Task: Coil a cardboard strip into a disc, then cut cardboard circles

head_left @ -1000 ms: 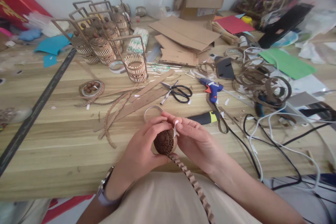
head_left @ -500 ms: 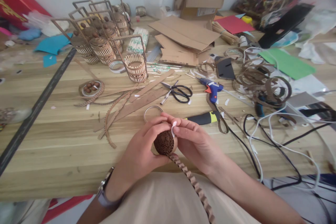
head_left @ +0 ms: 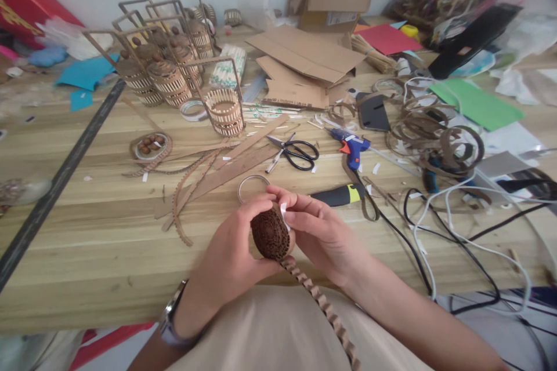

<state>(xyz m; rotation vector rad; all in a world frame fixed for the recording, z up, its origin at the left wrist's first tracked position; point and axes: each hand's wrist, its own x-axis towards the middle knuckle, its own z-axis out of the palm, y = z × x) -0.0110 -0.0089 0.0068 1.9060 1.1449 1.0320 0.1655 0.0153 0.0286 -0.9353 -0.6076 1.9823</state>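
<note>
A brown coil of rolled corrugated cardboard strip (head_left: 270, 233) sits between my two hands, close to my body. My left hand (head_left: 232, 243) is closed round its left side, thumb below and fingers over the top. With thumb and fingers, my right hand (head_left: 319, 229) pinches a small white paper piece (head_left: 284, 215) against the coil's right edge. From the coil's bottom a loose wavy cardboard strip (head_left: 319, 299) trails down over my lap. Just beyond my fingers lies a thin ring (head_left: 254, 188), partly hidden by them.
Black-handled scissors (head_left: 300, 153), a blue glue gun (head_left: 353, 146) and a black-and-yellow handle (head_left: 337, 195) lie ahead. Stick-walled lanterns (head_left: 172, 84) stand at back left. Flat cardboard (head_left: 307, 52) lies at the back. Cables (head_left: 461, 243) and coiled strips (head_left: 435, 127) spread at right.
The coil has tilted and turned slightly, so more of its spiral face shows. The white paper piece has shifted a little left. Both hands keep their hold.
</note>
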